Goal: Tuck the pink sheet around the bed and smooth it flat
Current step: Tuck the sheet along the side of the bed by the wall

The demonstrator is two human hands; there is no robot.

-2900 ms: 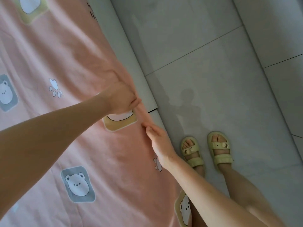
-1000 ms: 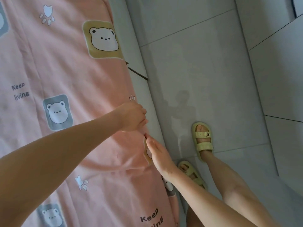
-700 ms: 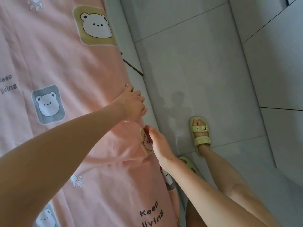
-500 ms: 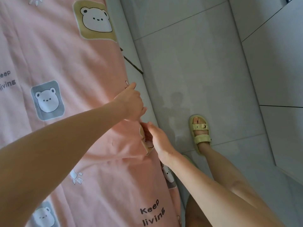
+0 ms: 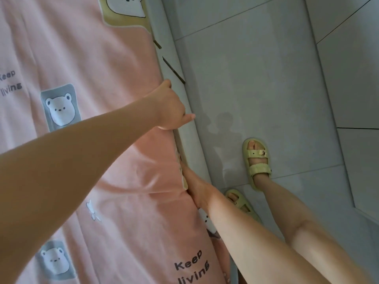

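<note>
The pink sheet (image 5: 106, 64), printed with bear patches and "Keep living" lettering, covers the bed on the left. Its right edge runs along the pale bed frame (image 5: 176, 64). My left hand (image 5: 171, 108) is curled over that edge, fingers bent down onto the sheet beside the frame. Lower down, my right hand (image 5: 194, 183) lies flat against the bed's side, its fingertips hidden between the sheet edge and the frame. A few diagonal creases spread left from the right hand. I cannot tell whether either hand pinches fabric.
Grey floor tiles (image 5: 266, 78) lie to the right of the bed. My feet in yellow sandals (image 5: 256, 160) stand on them close to the frame; one sandal (image 5: 240, 201) is partly under my right forearm.
Both hands have slid along the bed edge. The loose fold by the right hand has gone down behind the frame. The right hand has pushed deeper; the left has shifted up the edge.
</note>
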